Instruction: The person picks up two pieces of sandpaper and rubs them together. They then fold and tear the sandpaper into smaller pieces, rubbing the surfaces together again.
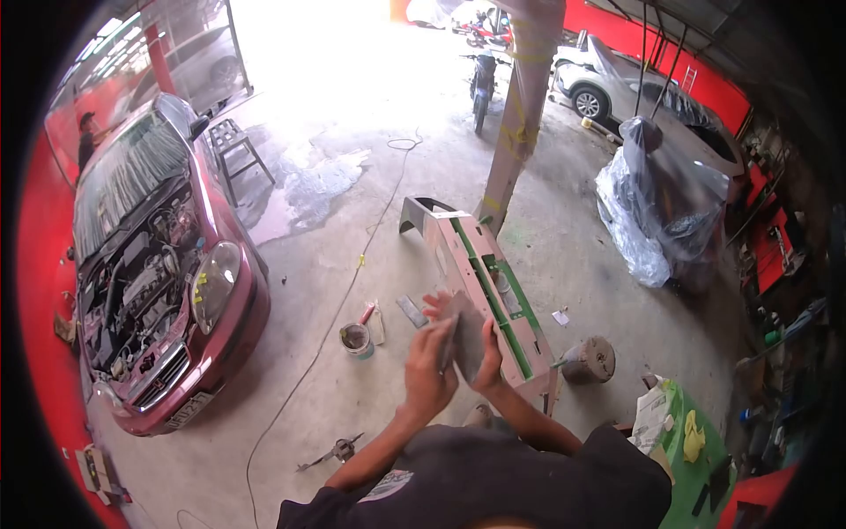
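In front of my chest I hold a dark grey sheet of sandpaper [469,337], bent between both hands. My left hand [428,368] is closed on its left part, with some fingertips showing past the upper edge. At the right edge, my right hand [486,360] grips it with the palm turned inward. Just beyond the hands stands a long pinkish and green bumper [465,249], partly covered by them in this view. On the floor left of my hands lies a flat grey block [411,311]. An open can [356,340] with a red-handled tool is farther left.
A maroon car [211,353] with its engine bay exposed stands at the left. A cable [339,304] runs across the floor. To the right are a round drum-like stool [590,361], a green-covered table [692,472] and a plastic-wrapped object [656,207]. A post [520,115] rises behind the bumper.
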`<state>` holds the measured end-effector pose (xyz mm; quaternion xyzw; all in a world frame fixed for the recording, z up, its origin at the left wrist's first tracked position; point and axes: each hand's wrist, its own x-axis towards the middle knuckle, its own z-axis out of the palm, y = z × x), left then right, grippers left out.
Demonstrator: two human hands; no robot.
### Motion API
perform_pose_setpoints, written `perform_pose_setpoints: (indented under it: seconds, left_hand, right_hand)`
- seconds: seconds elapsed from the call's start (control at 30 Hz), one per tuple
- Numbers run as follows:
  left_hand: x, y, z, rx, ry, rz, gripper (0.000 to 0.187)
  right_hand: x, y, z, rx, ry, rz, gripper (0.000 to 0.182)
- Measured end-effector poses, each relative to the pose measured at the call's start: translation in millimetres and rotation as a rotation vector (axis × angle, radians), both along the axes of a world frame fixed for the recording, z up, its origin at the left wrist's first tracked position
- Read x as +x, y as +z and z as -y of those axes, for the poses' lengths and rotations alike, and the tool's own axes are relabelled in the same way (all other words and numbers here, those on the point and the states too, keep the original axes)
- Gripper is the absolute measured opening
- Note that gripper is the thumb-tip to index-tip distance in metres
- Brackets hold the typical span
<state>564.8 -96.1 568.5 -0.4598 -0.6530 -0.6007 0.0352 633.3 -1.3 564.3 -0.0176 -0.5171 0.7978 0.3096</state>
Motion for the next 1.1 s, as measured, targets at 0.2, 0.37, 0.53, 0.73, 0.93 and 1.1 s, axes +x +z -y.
perform_pose_setpoints:
  seconds: [0.2,0.37,0.53,0.73,0.93,1.1]
  left_hand:
    - [-2.5,0.6,2.6,-0.036,0.04,-0.042,0.044]
    - [-6.9,6.7,13.6,-0.066,-0.025,0.031,0.041]
    - [-4.8,16.9,15.4,-0.052,-0.037,0.123,0.038]
    - [-21.0,9.9,15.0,-0.046,-0.04,0.123,0.026]
    - [-36.9,-33.6,15.1,-0.029,-0.167,0.296,0.023]
    - [-37.8,-51.7,28.5,-0.028,-0.269,0.86,0.036]
  right_hand:
    - [-6.1,-1.3,4.0,-0.106,0.045,0.004,0.109]
    - [-10.2,-4.1,5.6,-0.08,0.066,-0.032,0.108]
    - [-14.7,3.2,3.1,-0.047,0.085,-0.041,0.109]
    - [-4.3,-6.9,0.9,-0.005,0.162,-0.005,0.1]
    - [-0.7,-14.9,-3.4,0.023,0.128,0.179,0.091]
    - [-6.3,-39.1,-22.0,0.358,0.104,0.464,0.083]
